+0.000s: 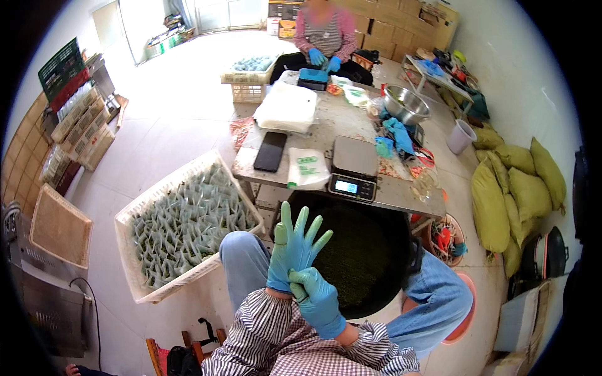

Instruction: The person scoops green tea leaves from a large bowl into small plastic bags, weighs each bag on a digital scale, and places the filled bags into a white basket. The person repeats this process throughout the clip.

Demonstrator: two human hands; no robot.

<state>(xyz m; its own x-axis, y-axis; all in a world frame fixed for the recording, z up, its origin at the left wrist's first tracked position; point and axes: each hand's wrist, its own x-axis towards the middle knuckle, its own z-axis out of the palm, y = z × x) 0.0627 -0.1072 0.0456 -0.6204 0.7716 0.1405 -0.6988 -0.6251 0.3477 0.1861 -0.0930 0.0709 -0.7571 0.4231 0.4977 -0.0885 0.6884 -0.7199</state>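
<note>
My left hand [294, 249], in a blue disposable glove with greenish fingertips, is raised with its fingers spread and nothing in it. My right hand [317, 298] wears a similar glove and pinches the left glove's cuff near the wrist. Below and beyond both hands, a large black tub [362, 249] between my knees holds dark green, fine loose material. A digital scale [355, 160] with a lit display stands at the near edge of the table [324, 113]. Beside it lie printed plastic bags [308, 167] and a black smartphone [270, 151].
At left, a white plastic crate [188, 235] holds many small filled clear bags. A gloved co-worker [324, 37] sits across the table. A stack of white plastic sheets or bags [288, 105] and a steel bowl [407, 103] rest on it. Green sacks [512, 188] lie along the right wall.
</note>
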